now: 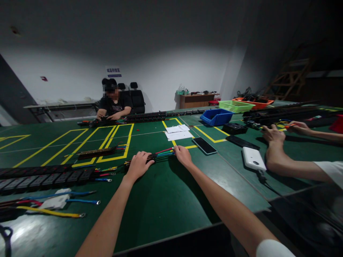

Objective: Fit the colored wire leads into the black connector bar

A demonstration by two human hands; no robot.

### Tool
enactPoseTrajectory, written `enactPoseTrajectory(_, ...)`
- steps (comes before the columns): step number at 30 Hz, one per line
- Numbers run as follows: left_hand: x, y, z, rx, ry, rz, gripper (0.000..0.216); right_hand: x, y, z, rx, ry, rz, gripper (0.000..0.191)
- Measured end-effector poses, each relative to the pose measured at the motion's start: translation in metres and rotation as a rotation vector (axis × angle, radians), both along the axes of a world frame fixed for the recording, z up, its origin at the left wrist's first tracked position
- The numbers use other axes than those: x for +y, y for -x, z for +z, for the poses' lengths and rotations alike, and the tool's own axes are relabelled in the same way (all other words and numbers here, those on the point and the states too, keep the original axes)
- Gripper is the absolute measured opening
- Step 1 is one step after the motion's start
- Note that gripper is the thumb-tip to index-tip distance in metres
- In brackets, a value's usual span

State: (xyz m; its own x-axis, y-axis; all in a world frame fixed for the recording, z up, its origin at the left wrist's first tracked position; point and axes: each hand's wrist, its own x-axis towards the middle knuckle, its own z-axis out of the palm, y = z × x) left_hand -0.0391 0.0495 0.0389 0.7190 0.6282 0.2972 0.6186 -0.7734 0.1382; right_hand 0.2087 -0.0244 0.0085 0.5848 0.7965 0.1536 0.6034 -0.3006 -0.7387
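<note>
Both my arms reach out over the green table (160, 200). My left hand (138, 165) lies closed over the dark middle of a bundle of coloured wires (158, 154) lying flat on the table. My right hand (182, 155) pinches the same bundle near its right end, where red, green and blue leads with metal lugs fan out. The part of the bundle under my left palm is hidden.
Black power strips (40, 177) and loose lugged wires (53, 203) lie at left, another wire bundle (96, 152) beyond. A phone (204, 145), white papers (178, 132), white charger (253, 159) and blue bin (216, 117) sit right. A co-worker's arms (284, 157) work at right; another person (114, 103) sits opposite.
</note>
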Motion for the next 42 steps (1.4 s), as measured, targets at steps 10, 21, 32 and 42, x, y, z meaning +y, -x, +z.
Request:
enactPoseTrajectory(10,0.005,0.0,-0.006,0.004,-0.055,0.02,0.041,0.001,0.001,0.001,0.023,0.025,-0.003,0.047)
enactPoseTrajectory(21,0.008,0.0,-0.007,-0.014,-0.022,0.023,0.041,-0.001,0.002,0.001,0.027,0.006,0.014,0.048)
enactPoseTrajectory(32,0.004,0.0,-0.003,-0.019,0.011,0.024,0.045,-0.001,0.002,0.001,0.025,0.014,0.023,0.048)
enactPoseTrajectory(42,0.018,0.028,0.017,0.061,0.131,0.07,0.046,-0.001,0.002,0.003,0.027,0.04,0.026,0.048)
